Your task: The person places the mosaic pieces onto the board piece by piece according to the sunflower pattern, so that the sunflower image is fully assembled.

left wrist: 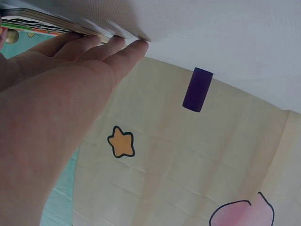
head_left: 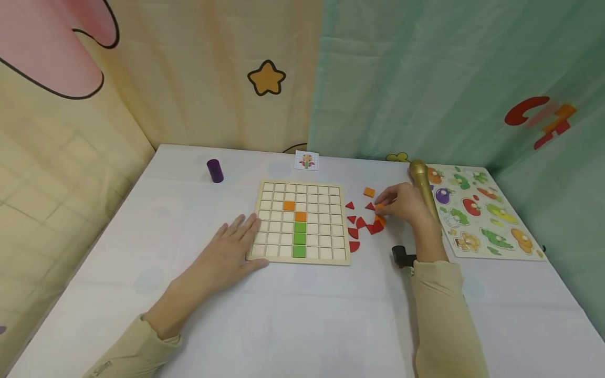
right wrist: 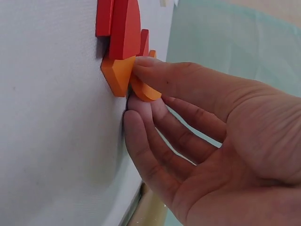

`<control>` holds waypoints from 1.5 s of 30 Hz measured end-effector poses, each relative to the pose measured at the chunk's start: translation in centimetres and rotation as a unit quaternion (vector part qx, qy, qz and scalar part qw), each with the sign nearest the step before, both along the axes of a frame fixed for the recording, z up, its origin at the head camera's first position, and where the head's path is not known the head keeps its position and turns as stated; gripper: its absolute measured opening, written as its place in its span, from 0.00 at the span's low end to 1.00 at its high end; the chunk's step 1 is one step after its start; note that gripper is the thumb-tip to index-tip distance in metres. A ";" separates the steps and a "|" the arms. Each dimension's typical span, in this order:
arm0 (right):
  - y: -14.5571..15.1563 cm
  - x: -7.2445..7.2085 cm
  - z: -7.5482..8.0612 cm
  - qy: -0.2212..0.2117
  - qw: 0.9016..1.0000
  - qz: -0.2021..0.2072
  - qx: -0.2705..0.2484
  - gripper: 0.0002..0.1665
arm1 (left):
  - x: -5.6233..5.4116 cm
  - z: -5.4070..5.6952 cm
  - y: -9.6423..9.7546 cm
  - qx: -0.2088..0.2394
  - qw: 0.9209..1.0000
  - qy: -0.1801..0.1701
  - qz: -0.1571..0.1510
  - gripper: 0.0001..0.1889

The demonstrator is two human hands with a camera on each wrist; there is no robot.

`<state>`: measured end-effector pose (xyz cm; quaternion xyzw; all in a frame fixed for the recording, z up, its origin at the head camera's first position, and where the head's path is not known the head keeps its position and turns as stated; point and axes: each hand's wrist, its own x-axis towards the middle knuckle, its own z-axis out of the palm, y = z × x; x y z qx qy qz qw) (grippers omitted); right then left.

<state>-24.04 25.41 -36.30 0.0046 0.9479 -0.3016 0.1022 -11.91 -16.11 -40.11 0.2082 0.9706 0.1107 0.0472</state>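
My left hand [head_left: 227,254] lies flat on the table with spread fingers touching the left edge of a wooden grid board [head_left: 326,228]. On the board, a column of green squares [head_left: 300,238] sits below an orange square [head_left: 300,216], with another orange square [head_left: 289,206] up and to the left. To the board's right, my right hand [head_left: 404,202] pinches a curved-edged orange piece [right wrist: 146,92] between thumb and fingers, close over the table. Beside it in the right wrist view are another orange piece [right wrist: 115,77] and red pieces [right wrist: 126,33].
Several red pieces [head_left: 353,232] and an orange piece [head_left: 369,192] lie right of the board. A small picture card [head_left: 306,160] and a purple cylinder [head_left: 215,171] stand behind. At right are a gold microphone [head_left: 419,170], a vegetable puzzle board [head_left: 482,223] and a black object [head_left: 402,256].
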 end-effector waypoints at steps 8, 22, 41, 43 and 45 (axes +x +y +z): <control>-0.6 0.1 0.1 0.050 0.999 -0.009 -0.020 0.10 | 0.0 0.0 0.0 0.000 1.000 0.002 -0.002 0.50; -7.3 0.4 0.1 0.105 0.988 -0.029 -0.114 0.10 | -0.1 -0.1 0.1 -0.001 1.000 -0.004 -0.002 0.50; -15.8 -0.3 -0.6 0.088 0.988 0.064 -0.113 0.03 | -0.1 0.1 0.0 0.004 1.000 -0.005 0.003 0.50; -16.0 -0.2 -0.8 0.080 0.988 0.071 -0.114 0.04 | -0.1 0.1 0.0 0.002 1.000 -0.007 0.002 0.50; -16.1 -0.1 -1.0 0.076 0.988 0.076 -0.113 0.04 | -0.2 0.1 0.0 0.000 1.000 -0.008 0.001 0.50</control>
